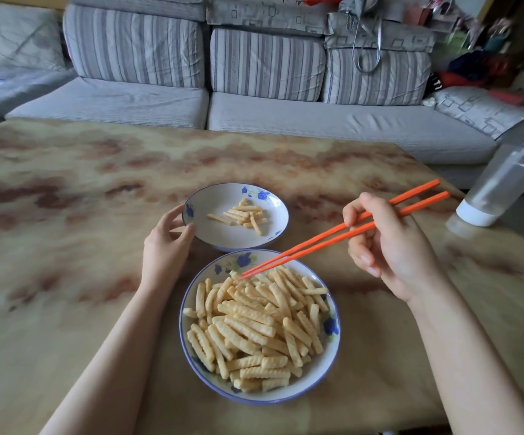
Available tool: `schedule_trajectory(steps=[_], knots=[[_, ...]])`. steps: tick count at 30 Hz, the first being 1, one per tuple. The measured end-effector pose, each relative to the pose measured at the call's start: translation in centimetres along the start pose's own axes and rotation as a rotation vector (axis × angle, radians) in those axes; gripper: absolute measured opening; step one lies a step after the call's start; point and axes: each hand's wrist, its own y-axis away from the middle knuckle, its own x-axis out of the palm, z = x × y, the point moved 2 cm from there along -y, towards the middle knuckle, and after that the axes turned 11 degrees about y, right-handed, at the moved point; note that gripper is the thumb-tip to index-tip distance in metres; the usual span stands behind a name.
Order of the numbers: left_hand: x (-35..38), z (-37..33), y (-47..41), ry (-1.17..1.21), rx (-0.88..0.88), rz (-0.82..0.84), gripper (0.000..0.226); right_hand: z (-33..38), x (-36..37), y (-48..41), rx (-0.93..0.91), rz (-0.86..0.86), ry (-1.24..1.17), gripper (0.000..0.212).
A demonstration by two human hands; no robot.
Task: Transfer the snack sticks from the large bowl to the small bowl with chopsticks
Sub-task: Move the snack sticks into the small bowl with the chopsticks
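Orange chopsticks (317,239) in right grip (389,243), small bowl (223,235) in left grip (166,243), snack sticks (254,328) in large bowl (325,368).

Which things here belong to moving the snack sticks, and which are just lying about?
In the job: large bowl; snack sticks; small bowl; chopsticks; right hand, gripping the chopsticks; left hand, holding the small bowl's rim.
Just lying about: bottle on the right; sofa behind.

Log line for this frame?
right hand: grips chopsticks, tips at large bowl | left hand: holds small bowl | snack sticks: few transferred
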Motion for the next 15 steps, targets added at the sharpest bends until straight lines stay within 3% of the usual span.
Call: schedule_trajectory(steps=[9,15], knots=[[0.0,0.1,0.0,0.016,-0.005,0.015,0.040,-0.3,0.3,0.0,0.024,-0.054,-0.008,0.042],[0.0,0.1,0.0,0.009,-0.012,0.009,0.039,0.1,0.3,-1.1,0.026,-0.210,-0.272,0.043]])
